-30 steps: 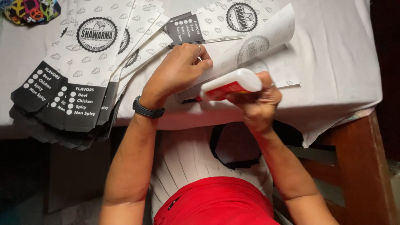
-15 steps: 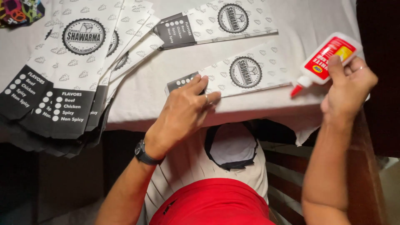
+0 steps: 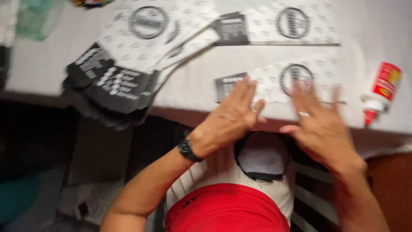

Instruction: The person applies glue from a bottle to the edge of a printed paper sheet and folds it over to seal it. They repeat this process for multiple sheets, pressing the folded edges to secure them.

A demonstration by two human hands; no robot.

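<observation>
Head view: two flat hands on a paper sleeve

Head view looks down on a surface (image 3: 189,88) covered with a white cloth, filling the upper half of the frame. At 10 o'clock lies a fanned stack of printed sleeves (image 3: 128,64), white with black ends, hanging over the near edge. At 1 o'clock a single flat sleeve (image 3: 279,28) lies apart from the stack.

Both forearms reach up from the bottom of the frame toward 12 o'clock. The left hand (image 3: 231,118), a black watch (image 3: 187,149) on its wrist, is spread open, fingers together and flat, pressing the dark left end of the paper sleeve (image 3: 274,79) at the centre near the surface's edge. The right hand (image 3: 319,124), blurred, is also open with fingers splayed, a ring on one finger, its fingertips on the sleeve's right part. Neither hand grips anything.

At 3 o'clock a glue bottle (image 3: 382,92), red and white, lies on the cloth, well apart from the right hand.
</observation>
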